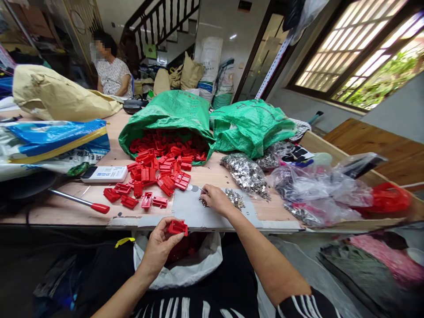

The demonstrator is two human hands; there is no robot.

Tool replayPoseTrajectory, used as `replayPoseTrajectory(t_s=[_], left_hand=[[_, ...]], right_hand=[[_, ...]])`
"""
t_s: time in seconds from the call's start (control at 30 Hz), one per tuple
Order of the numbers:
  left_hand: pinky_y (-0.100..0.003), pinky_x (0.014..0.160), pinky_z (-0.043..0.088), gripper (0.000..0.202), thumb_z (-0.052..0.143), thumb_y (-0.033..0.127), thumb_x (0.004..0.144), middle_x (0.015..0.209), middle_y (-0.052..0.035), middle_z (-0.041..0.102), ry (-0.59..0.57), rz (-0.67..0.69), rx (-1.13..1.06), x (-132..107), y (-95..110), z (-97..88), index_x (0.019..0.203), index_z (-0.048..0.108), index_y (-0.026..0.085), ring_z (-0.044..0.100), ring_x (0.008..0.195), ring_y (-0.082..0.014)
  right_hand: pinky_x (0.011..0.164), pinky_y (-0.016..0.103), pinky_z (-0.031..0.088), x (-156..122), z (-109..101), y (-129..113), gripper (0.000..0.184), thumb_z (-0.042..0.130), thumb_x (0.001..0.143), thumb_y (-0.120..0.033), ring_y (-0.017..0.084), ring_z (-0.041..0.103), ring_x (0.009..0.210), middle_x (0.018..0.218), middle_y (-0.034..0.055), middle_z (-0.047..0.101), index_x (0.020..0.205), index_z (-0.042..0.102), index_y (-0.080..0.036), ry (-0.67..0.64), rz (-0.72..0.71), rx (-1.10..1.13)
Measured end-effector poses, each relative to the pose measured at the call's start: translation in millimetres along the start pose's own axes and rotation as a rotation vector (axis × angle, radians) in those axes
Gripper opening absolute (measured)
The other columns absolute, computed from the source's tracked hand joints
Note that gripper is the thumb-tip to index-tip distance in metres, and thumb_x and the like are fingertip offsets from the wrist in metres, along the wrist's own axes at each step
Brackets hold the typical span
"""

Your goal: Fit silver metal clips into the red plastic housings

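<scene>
My left hand (159,243) is closed on a red plastic housing (178,227), thumb and fingers at its ends. It is held above the open white sack (185,276) in my lap, where more red pieces lie. My right hand (217,201) reaches over the grey sheet (185,207) on the table. Its fingers are pinched together at a small heap of metal pieces (202,202); what is between them is too small to make out. Another heap of small metal parts (236,198) lies just right of that hand. Loose red housings (145,174) spread to the left.
A green woven sack (175,108) spills red housings, with another green sack (251,123) beside it. Clear bags of metal parts (247,174) lie at right. A white box (105,174) and a red-handled lever (99,207) are left. A person (114,73) sits behind.
</scene>
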State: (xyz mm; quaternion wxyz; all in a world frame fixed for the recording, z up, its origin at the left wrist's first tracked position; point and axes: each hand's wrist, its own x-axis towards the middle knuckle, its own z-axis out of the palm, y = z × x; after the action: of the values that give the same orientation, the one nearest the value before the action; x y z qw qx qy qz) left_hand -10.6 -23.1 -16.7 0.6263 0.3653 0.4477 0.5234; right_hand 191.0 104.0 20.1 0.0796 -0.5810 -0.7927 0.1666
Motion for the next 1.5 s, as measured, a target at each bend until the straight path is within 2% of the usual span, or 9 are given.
replayPoseTrajectory(t_s=[0.1, 0.33, 0.53, 0.87, 1.07, 1.17, 1.3, 1.4, 1.5], left_hand=[[-0.027, 0.079, 0.049, 0.035, 0.076, 0.026, 0.066, 0.094, -0.0046, 0.071, 0.012, 0.003, 0.0, 1.0, 0.1, 1.3, 0.096, 0.059, 0.019, 0.064, 0.083, -0.0161], [-0.026, 0.077, 0.05, 0.036, 0.076, 0.026, 0.065, 0.095, -0.0039, 0.071, 0.023, 0.009, -0.018, -2.8, 0.4, 4.3, 0.096, 0.059, 0.019, 0.065, 0.083, -0.0158], [-0.026, 0.078, 0.05, 0.034, 0.076, 0.027, 0.065, 0.096, -0.004, 0.071, 0.008, 0.006, -0.004, -6.0, 2.7, 2.2, 0.094, 0.059, 0.019, 0.065, 0.085, -0.0163], [-0.028, 0.08, 0.05, 0.037, 0.078, 0.026, 0.063, 0.095, -0.004, 0.071, 0.008, -0.004, -0.04, -4.7, 0.9, 5.2, 0.095, 0.06, 0.019, 0.065, 0.083, -0.0157], [-0.027, 0.077, 0.05, 0.037, 0.078, 0.026, 0.064, 0.093, -0.0036, 0.07, 0.023, -0.046, -0.114, -2.3, 3.0, 8.2, 0.096, 0.06, 0.019, 0.064, 0.08, -0.0148], [-0.028, 0.082, 0.049, 0.041, 0.076, 0.025, 0.067, 0.098, -0.0046, 0.069, 0.014, -0.054, -0.187, 0.0, 9.2, 8.6, 0.104, 0.061, 0.019, 0.064, 0.086, -0.0155], [-0.029, 0.084, 0.049, 0.053, 0.074, 0.025, 0.069, 0.096, -0.003, 0.068, 0.015, -0.05, -0.267, 4.1, 16.6, 8.7, 0.119, 0.058, 0.022, 0.064, 0.089, -0.0162], [-0.026, 0.084, 0.048, 0.055, 0.074, 0.024, 0.068, 0.096, -0.0013, 0.068, 0.018, -0.058, -0.295, 6.4, 19.2, 9.6, 0.121, 0.057, 0.024, 0.063, 0.088, -0.0137], [-0.025, 0.084, 0.047, 0.056, 0.074, 0.023, 0.069, 0.096, -0.001, 0.069, -0.005, -0.066, -0.312, 7.0, 20.9, 11.5, 0.122, 0.058, 0.025, 0.062, 0.086, -0.0125]], right_hand=[[0.064, 0.022, 0.033, -3.2, -1.3, 2.0, 0.012, 0.047, 0.087, -0.022, 0.014, 0.057, 0.082, 0.09, 0.0015, 0.066, 0.095, 0.056, -0.021, 0.023, 0.015, 0.008], [0.068, 0.025, 0.033, -2.4, -0.8, 3.9, 0.014, 0.048, 0.087, -0.023, 0.017, 0.056, 0.09, 0.098, 0.0045, 0.063, 0.092, 0.061, -0.022, 0.038, 0.049, -0.047], [0.064, 0.024, 0.032, -0.5, -0.8, 3.4, 0.01, 0.055, 0.079, -0.02, 0.017, 0.056, 0.086, 0.094, 0.0035, 0.062, 0.086, 0.063, -0.022, -0.017, 0.047, -0.038], [0.063, 0.022, 0.033, -7.1, -6.5, 17.6, 0.009, 0.05, 0.082, -0.02, 0.014, 0.055, 0.075, 0.081, 0.002, 0.065, 0.086, 0.057, -0.019, 0.048, 0.074, 0.123], [0.065, 0.021, 0.037, -12.1, -5.9, 22.0, 0.012, 0.05, 0.078, -0.016, 0.013, 0.056, 0.073, 0.08, -0.0006, 0.064, 0.087, 0.058, -0.019, 0.089, 0.018, 0.248], [0.068, 0.022, 0.039, -20.3, -5.8, 15.5, 0.014, 0.049, 0.079, -0.018, 0.013, 0.056, 0.074, 0.08, -0.0008, 0.064, 0.087, 0.061, -0.019, 0.089, -0.021, 0.299], [0.069, 0.023, 0.041, -41.2, -0.1, -7.4, 0.014, 0.05, 0.083, -0.024, 0.013, 0.056, 0.075, 0.082, -0.0005, 0.065, 0.089, 0.063, -0.019, 0.063, -0.13, 0.476], [0.069, 0.022, 0.041, -58.0, 6.1, -29.8, 0.011, 0.053, 0.084, -0.023, 0.013, 0.056, 0.075, 0.084, -0.0002, 0.066, 0.089, 0.062, -0.019, 0.067, -0.191, 0.602], [0.068, 0.022, 0.042, -68.0, 9.6, -47.7, 0.008, 0.054, 0.084, -0.02, 0.013, 0.056, 0.072, 0.081, 0.0001, 0.065, 0.086, 0.062, -0.02, 0.084, -0.236, 0.608]])
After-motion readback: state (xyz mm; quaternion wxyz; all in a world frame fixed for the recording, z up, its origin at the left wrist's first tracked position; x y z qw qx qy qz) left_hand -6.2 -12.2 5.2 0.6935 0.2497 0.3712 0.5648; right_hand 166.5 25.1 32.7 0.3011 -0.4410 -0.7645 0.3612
